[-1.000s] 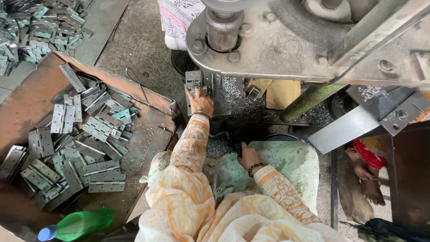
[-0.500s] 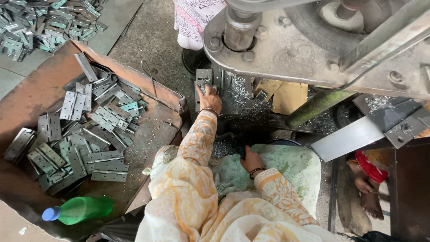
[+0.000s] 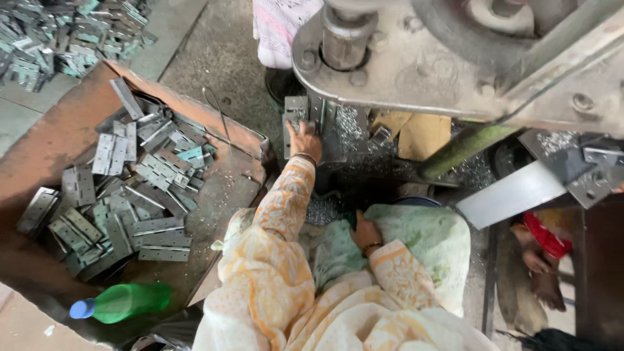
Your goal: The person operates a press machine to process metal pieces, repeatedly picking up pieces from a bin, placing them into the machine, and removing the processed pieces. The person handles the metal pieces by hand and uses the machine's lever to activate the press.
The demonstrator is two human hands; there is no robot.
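Here, left hand (image 3: 304, 140) gripping grey hinge (image 3: 294, 123), green bottle (image 3: 127, 302) lower-left

Left hand (image 3: 304, 140) stretched forward, fingers curled; right hand (image 3: 366, 232) rests low, near the lap.

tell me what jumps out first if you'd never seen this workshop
The big grey press machine fills the top right, and the left hand reaches up under it, fingers on a flat metal hinge plate. On the left, a heap of grey hinges lies in a rusty brown tray, with a green plastic bottle at its near edge. The right hand rests low on pale green cloth.
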